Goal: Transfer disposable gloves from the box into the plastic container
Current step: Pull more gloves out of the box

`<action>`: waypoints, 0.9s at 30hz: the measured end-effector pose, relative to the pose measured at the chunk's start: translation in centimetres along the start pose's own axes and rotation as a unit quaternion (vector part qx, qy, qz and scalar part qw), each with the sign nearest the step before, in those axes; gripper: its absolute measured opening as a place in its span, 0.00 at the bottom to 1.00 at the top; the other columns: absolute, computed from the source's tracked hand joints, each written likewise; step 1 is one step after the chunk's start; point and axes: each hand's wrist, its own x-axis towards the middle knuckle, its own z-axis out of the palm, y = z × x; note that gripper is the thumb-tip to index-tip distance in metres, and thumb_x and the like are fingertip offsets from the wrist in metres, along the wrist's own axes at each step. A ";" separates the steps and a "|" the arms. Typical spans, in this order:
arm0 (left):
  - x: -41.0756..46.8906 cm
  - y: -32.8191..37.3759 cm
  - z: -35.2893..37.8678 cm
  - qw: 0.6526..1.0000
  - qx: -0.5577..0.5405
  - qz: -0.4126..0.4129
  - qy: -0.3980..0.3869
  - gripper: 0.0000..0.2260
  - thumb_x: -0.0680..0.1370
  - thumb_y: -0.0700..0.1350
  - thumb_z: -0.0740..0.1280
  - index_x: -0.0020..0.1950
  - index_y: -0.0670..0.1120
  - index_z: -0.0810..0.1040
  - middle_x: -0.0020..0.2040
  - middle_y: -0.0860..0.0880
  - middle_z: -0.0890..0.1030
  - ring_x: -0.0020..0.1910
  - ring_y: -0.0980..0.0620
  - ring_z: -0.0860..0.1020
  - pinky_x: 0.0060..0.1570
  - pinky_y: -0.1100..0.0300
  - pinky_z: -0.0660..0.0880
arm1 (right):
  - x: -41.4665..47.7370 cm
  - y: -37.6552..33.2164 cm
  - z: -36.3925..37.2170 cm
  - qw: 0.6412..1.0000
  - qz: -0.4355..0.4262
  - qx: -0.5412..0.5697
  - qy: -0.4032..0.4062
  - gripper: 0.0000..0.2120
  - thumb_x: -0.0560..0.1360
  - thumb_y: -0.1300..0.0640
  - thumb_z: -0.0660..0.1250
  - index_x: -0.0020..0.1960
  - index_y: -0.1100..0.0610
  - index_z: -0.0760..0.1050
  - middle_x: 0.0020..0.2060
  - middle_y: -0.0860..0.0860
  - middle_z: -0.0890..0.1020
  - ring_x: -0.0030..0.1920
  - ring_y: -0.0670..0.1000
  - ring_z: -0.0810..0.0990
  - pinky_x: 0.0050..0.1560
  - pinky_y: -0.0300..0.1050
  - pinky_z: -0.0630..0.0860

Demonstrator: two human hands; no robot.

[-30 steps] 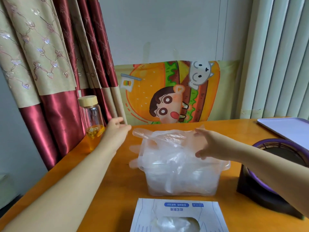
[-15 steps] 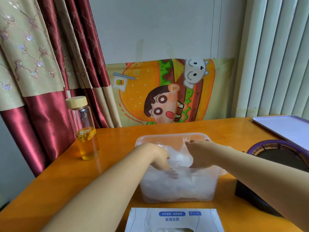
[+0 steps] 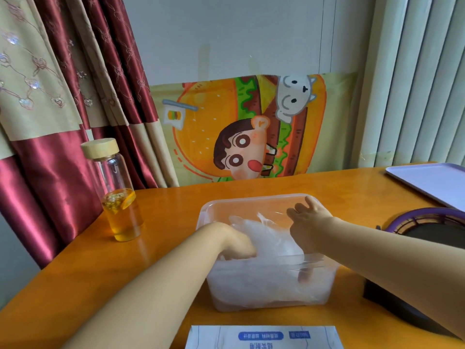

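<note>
Gloves [image 3: 266, 238] lay bunched in the plastic container [image 3: 239, 205], mid-table [image 3: 163, 210]; box [image 3: 264, 337] at near edge. Since half a second before, right hand [image 3: 310, 224] had moved toward container's far right corner, fingers spread on gloves. Left hand [image 3: 236, 244] sank deeper, fingers buried, grip unclear.

Filmy translucent plastic gloves [image 3: 264, 238] fill a frosted plastic container [image 3: 239, 206] on a glossy orange wooden table [image 3: 163, 248].
</note>
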 end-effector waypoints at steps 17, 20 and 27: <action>1.0 0.6 0.6 0.996 0.046 -0.062 -0.034 0.23 0.81 0.54 0.61 0.71 0.43 0.69 0.68 0.43 0.70 0.62 0.42 0.71 0.62 0.50 0.70 | 1.8 -1.1 0.3 0.959 -0.101 0.215 -0.158 0.45 0.64 0.31 0.69 0.71 0.59 0.67 0.67 0.54 0.73 0.67 0.58 0.71 0.68 0.55 0.67; 1.0 0.4 0.5 0.994 0.063 -0.092 -0.009 0.20 0.83 0.48 0.57 0.74 0.43 0.65 0.71 0.43 0.66 0.67 0.41 0.68 0.61 0.52 0.68 | 1.5 -0.8 -0.3 0.961 -0.102 0.197 -0.166 0.47 0.64 0.31 0.70 0.73 0.57 0.63 0.68 0.52 0.71 0.68 0.57 0.69 0.67 0.54 0.67; -3.2 -0.1 -1.2 0.998 0.034 0.014 0.047 0.21 0.81 0.53 0.61 0.72 0.47 0.70 0.71 0.50 0.71 0.68 0.47 0.70 0.67 0.52 0.68 | -0.2 0.3 -1.6 0.966 -0.086 0.224 -0.091 0.50 0.61 0.31 0.72 0.73 0.57 0.63 0.66 0.53 0.75 0.65 0.55 0.73 0.66 0.51 0.69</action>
